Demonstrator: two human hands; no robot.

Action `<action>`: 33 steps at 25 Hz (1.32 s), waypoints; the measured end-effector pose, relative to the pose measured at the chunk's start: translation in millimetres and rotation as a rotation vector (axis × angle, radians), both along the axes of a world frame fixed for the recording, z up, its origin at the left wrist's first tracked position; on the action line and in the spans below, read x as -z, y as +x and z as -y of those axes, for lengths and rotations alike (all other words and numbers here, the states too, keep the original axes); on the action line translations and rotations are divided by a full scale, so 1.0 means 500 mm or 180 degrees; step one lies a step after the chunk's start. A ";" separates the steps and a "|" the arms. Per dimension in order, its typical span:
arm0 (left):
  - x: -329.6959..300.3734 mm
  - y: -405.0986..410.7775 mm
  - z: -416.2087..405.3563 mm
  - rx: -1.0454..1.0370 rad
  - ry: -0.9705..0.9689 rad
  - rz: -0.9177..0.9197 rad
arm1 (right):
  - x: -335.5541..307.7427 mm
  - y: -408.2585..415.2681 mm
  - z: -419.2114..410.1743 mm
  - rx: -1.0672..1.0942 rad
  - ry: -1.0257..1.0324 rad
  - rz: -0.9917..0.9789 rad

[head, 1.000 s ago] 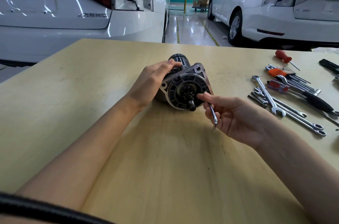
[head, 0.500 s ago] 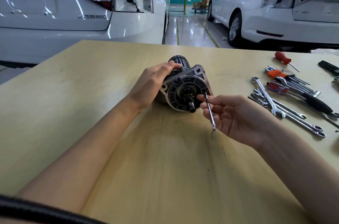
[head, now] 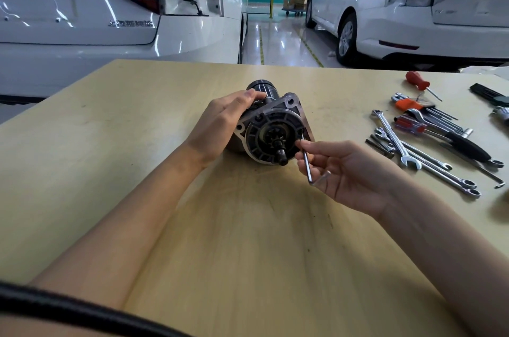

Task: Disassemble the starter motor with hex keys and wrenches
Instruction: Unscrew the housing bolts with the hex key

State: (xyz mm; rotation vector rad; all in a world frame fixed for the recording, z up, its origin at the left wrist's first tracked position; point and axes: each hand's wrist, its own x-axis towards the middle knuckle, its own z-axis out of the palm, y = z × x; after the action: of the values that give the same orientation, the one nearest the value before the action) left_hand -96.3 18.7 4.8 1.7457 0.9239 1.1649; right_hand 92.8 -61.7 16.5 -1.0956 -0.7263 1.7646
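The pale wooden table [head: 137, 171] carries everything, with two white cars parked beyond its far edge. Near its middle lies the black and silver starter motor [head: 271, 127], on its side: its long axis runs from far to near, the dark cylindrical body at the far end and the round nose housing with its small pinion gear [head: 275, 141] facing the near edge, tipped slightly rightward. To the right, well apart, a scatter of chrome combination wrenches [head: 405, 149], coloured-handled screwdrivers and a red-holdered hex key set lies untouched.

The left hand [head: 220, 121] is wrapped over the left side of the motor body, fingers curled across the top, steadying it. The right hand [head: 349, 171] is loosely closed, pinching a slim steel L-shaped hex key [head: 307, 163] between thumb and fingers.

Over the last second the key has swung up from hanging below the fingers; its tip now stands at a screw on the right edge of the nose face. That looks like the key being seated, so loosening this front screw is probably the step in hand; whether the tip is fully in the socket cannot be told.
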 end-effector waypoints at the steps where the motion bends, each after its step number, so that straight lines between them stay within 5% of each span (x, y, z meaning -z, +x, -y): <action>1: 0.001 0.001 0.000 0.0018 0.0010 0.0006 | 0.000 0.000 0.000 0.0002 0.0007 0.0033; 33: 0.006 0.003 -0.002 -0.0023 0.0096 0.0012 | 0.013 0.000 -0.004 -0.0044 0.0028 -0.0002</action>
State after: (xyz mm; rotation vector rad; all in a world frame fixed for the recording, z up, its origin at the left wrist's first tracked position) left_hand -94.9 19.5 1.7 1.7651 0.9155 1.1919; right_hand 92.9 -59.5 10.1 -1.0867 -0.7422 1.7717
